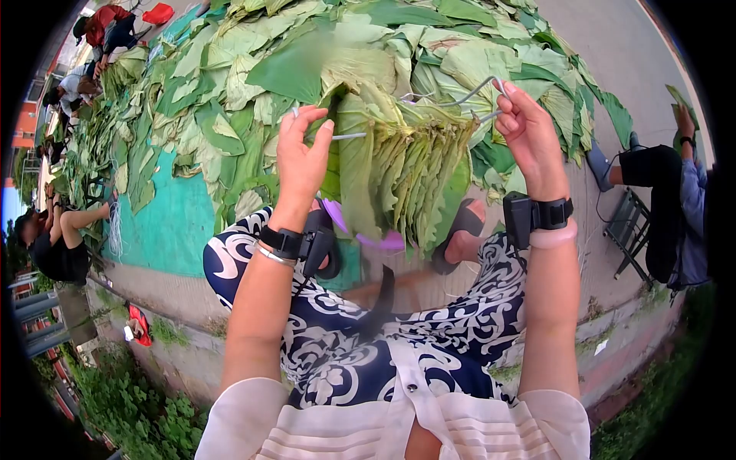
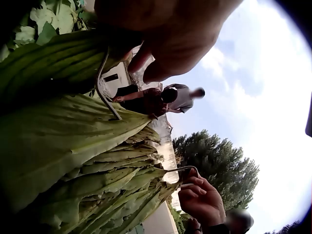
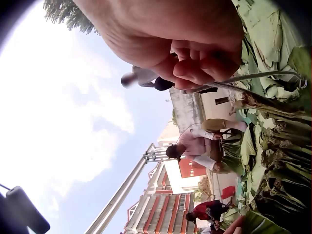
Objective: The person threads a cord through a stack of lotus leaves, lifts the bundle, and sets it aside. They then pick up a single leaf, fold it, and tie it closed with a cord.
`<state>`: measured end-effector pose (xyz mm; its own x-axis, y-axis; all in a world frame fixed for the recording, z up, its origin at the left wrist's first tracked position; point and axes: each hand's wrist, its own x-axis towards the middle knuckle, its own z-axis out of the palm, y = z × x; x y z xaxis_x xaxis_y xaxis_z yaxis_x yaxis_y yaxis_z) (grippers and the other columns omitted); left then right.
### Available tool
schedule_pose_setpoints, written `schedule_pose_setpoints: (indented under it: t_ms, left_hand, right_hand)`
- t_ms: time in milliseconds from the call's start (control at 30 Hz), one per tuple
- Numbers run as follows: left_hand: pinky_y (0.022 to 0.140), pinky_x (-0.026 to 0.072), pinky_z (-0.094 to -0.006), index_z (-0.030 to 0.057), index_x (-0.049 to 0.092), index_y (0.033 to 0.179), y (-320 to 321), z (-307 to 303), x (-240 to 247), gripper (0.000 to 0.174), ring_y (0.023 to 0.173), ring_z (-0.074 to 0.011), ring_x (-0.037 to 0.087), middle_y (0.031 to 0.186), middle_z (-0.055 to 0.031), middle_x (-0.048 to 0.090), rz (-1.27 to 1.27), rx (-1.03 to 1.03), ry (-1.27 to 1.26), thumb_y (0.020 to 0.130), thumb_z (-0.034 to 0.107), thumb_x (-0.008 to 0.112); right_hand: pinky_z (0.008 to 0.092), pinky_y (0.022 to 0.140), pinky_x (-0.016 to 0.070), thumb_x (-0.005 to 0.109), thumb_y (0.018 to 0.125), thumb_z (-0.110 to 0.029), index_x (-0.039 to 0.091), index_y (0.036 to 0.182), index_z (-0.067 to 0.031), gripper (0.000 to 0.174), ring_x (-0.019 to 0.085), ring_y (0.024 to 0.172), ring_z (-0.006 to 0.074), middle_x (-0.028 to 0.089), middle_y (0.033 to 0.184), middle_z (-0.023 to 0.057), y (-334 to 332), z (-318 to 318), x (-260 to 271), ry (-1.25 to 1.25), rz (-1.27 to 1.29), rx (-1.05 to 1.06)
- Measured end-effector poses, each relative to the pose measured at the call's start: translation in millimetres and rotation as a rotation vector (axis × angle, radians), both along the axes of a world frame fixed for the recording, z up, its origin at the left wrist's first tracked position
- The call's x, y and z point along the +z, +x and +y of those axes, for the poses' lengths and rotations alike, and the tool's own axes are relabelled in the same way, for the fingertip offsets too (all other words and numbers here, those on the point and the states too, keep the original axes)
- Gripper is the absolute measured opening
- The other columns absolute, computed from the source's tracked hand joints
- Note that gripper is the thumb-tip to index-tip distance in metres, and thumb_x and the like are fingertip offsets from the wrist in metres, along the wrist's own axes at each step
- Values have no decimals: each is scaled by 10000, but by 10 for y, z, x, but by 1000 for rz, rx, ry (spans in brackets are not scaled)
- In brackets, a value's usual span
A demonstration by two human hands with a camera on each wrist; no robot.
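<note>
A row of wilted green leaves (image 1: 422,165), broad like tobacco leaves, hangs by its stem ends from a grey metal wire (image 1: 350,136) in front of my knees. At the left end of the wire is my left hand (image 1: 301,165), fingers bent around it and the thumb raised; in the left wrist view a leaf partly hides this grip. My right hand (image 1: 529,138) pinches the other end between thumb and fingertips, and there the wire bends back over the leaves in a loop. The right wrist view shows the curled fingers (image 3: 192,70) close on the wire.
A large heap of loose leaves (image 1: 230,84) spreads ahead over a green sheet (image 1: 172,222). Sandalled feet (image 1: 460,238) stand below the hanging row. Another person (image 1: 663,184) sits at the right by a low metal stool (image 1: 630,230); several people work along the left.
</note>
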<state>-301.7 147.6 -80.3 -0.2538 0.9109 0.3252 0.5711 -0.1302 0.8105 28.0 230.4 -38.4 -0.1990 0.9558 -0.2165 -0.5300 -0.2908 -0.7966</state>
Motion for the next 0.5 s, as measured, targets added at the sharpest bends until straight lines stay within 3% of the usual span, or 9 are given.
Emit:
schedule_pose_setpoints:
  t_ms: [200,300,500]
  left_hand:
    - [998,389,-398,-7,604,1123,317,-36,92,538,1193,-320,459,1246,-162,521,211,14,-43,734,323,777]
    - [998,393,-380,-8,594,1136,302,-31,64,469,1179,-321,501,1230,-185,543,246,23,-38,790,264,756]
    - [940,428,-375,-7,578,1091,123,-14,-30,318,1090,-326,532,1165,-159,550,143,102,28,775,-4,549]
  right_hand:
    - [188,531,329,584,924,-124,602,1115,37,250,406,591,62,560,779,5,-63,-20,6,17,-6,17]
    - [187,531,329,585,925,-123,604,1110,35,243,406,592,60,560,778,3,-71,-24,-1,15,1,15]
    - [185,532,329,588,925,-124,605,1109,30,241,404,592,59,558,779,3,-19,15,-34,4,-11,-17]
